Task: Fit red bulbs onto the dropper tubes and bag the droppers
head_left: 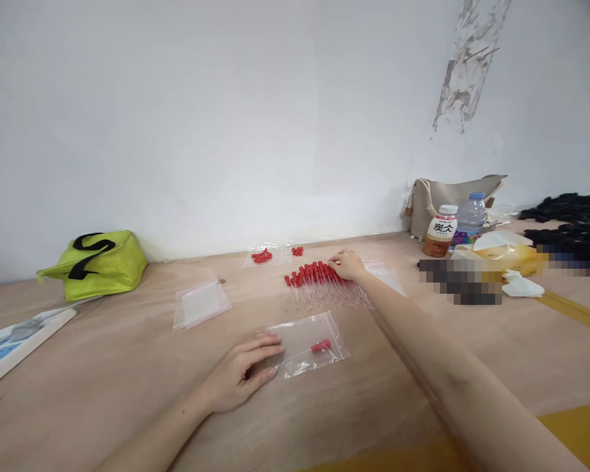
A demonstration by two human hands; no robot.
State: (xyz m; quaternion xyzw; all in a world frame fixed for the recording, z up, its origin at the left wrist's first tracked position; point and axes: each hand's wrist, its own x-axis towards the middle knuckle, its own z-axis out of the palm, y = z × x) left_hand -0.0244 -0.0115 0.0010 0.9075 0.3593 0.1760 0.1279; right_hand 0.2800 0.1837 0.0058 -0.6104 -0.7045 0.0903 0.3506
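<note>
Droppers (pixel 319 270) on brn tbl (pixel 108 373), wht wall (pixel 216 124) behind

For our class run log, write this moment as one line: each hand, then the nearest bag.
left hand: fingers at plastic bag edge | right hand: at row of red-topped droppers | bag: one dropper inside

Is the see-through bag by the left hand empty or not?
Not empty: a red-topped dropper shows through the clear plastic bag. Whether it's sealed, I cannot tell.

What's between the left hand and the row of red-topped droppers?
In the head view: a clear bag with one red-topped dropper inside, then brown tabletop.
</note>
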